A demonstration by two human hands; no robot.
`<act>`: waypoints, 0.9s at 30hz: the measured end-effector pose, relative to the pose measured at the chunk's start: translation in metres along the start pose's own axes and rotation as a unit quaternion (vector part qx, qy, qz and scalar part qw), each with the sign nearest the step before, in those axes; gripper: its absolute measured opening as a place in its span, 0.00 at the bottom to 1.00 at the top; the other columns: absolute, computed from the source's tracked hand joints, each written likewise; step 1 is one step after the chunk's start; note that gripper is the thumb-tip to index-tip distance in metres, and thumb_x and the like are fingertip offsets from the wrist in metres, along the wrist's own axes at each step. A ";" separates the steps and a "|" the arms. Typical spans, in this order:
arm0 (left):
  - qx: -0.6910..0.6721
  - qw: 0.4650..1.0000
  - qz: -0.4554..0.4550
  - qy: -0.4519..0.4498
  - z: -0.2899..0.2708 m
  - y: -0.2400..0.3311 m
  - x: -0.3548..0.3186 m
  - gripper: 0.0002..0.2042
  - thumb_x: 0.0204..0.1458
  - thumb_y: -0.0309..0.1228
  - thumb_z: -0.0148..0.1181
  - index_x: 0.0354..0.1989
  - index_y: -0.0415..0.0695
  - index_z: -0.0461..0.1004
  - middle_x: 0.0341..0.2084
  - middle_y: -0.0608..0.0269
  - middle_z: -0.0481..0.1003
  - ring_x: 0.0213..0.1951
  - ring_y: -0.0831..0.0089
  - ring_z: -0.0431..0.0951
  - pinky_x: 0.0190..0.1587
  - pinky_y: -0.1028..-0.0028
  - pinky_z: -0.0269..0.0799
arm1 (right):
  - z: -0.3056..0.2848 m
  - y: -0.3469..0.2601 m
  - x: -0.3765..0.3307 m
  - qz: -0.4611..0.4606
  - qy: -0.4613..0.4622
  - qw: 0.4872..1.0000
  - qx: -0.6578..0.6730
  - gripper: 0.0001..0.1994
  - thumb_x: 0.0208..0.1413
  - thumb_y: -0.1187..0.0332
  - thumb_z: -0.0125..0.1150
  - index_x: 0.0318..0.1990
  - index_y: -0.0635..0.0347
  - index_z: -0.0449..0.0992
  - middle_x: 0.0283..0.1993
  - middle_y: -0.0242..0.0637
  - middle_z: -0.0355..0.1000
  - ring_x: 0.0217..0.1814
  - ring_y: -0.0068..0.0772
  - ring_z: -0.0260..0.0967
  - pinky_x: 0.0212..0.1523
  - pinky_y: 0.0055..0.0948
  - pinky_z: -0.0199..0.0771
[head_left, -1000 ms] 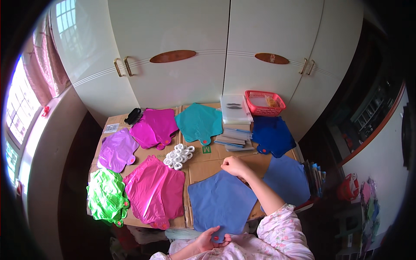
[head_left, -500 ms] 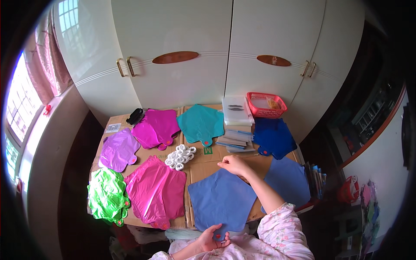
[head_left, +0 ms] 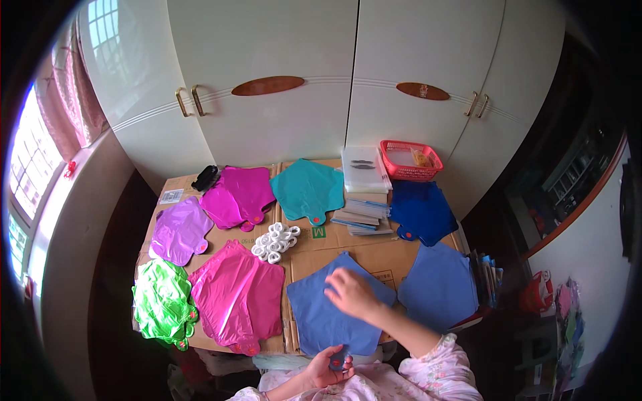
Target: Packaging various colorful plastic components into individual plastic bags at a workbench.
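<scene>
A flat, star-shaped blue foil balloon (head_left: pixel 314 311) lies on the cardboard in front of me. My left hand (head_left: pixel 328 367) grips its rounded tab with the red mark, at the table's front edge. Over the upper middle of this balloon is my right hand (head_left: pixel 351 292), its fingers loosely bent and apart, with nothing visible in them. I cannot tell whether the fingertips touch the foil. To the right, past my forearm, lies a second blue foil balloon (head_left: pixel 438 287). A pink foil balloon (head_left: pixel 237 294) is spread to the left.
White ribbon rolls (head_left: pixel 274 242) are heaped mid-table. Around them lie green (head_left: pixel 162 297), lilac (head_left: pixel 180 230), magenta (head_left: pixel 235 195), teal (head_left: pixel 307 190) and dark blue (head_left: pixel 422 212) foil balloons. At the back are clear bags (head_left: pixel 364 175), stacked cards (head_left: pixel 361 217) and a red basket (head_left: pixel 411 175).
My right hand has come from the blue balloon's far tip toward me, now over its upper middle. My left hand still holds the tab.
</scene>
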State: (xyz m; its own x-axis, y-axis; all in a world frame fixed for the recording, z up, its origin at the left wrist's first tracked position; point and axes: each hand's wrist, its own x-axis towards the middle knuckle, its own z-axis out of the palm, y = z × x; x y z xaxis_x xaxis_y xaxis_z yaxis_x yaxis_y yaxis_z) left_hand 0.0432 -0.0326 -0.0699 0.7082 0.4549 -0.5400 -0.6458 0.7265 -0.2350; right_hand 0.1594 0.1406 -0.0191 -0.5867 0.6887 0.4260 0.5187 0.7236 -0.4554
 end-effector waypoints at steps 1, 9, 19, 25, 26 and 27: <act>0.004 1.000 0.005 -0.001 0.001 -0.001 -0.001 0.12 0.58 0.38 0.48 0.34 0.39 0.64 0.28 0.58 0.68 0.30 0.69 0.67 0.43 0.61 0.71 | 0.002 -0.009 -0.011 -0.027 -0.012 1.000 -0.007 0.12 0.48 0.63 0.63 0.39 0.55 0.72 0.43 0.38 0.67 0.45 0.43 0.67 0.43 0.39 0.68; -0.023 1.000 0.001 -0.020 0.002 -0.002 0.000 0.12 0.58 0.38 0.48 0.35 0.40 0.66 0.29 0.57 0.69 0.30 0.67 0.69 0.45 0.59 0.71 | -0.001 -0.007 -0.023 -0.065 -0.010 0.997 -0.040 0.14 0.49 0.64 0.61 0.43 0.54 0.72 0.47 0.36 0.66 0.52 0.39 0.63 0.51 0.41 0.61; 0.178 0.968 0.143 0.099 0.029 -0.004 -0.042 0.13 0.59 0.31 0.49 0.49 0.37 0.67 0.43 0.54 0.73 0.46 0.64 0.75 0.47 0.63 0.73 | 0.001 -0.010 -0.024 -0.053 -0.043 0.995 -0.079 0.19 0.51 0.64 0.56 0.51 0.56 0.68 0.54 0.38 0.64 0.60 0.39 0.59 0.63 0.44 0.54; 0.374 0.843 0.357 0.149 0.047 0.040 -0.053 0.13 0.56 0.30 0.53 0.47 0.37 0.67 0.42 0.57 0.74 0.43 0.67 0.76 0.44 0.68 0.73 | 0.003 -0.009 -0.024 -0.047 -0.071 0.991 -0.106 0.22 0.53 0.61 0.53 0.56 0.54 0.67 0.63 0.40 0.59 0.67 0.43 0.53 0.66 0.49 0.48; 0.434 0.798 0.386 0.162 0.052 0.048 -0.048 0.13 0.55 0.31 0.55 0.45 0.37 0.68 0.39 0.55 0.76 0.40 0.65 0.78 0.42 0.67 0.74 | 0.004 -0.010 -0.024 -0.046 -0.074 0.990 -0.114 0.23 0.53 0.60 0.53 0.57 0.53 0.66 0.64 0.41 0.58 0.68 0.44 0.52 0.67 0.50 0.46; 0.492 0.747 0.412 0.175 0.056 0.056 -0.045 0.14 0.54 0.32 0.57 0.44 0.36 0.68 0.36 0.53 0.77 0.38 0.63 0.79 0.40 0.67 0.75 | 0.003 -0.010 -0.025 -0.044 -0.077 0.989 -0.116 0.23 0.54 0.60 0.53 0.58 0.52 0.67 0.65 0.41 0.57 0.69 0.44 0.51 0.67 0.51 0.45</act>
State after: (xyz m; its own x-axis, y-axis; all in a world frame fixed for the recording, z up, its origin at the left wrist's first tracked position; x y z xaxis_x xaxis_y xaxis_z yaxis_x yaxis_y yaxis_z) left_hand -0.0084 0.0165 -0.0137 -0.0416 0.9189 -0.3923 -0.1768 0.3796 0.9081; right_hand 0.1670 0.1156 -0.0273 -0.7142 0.6209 0.3232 0.5804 0.7834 -0.2222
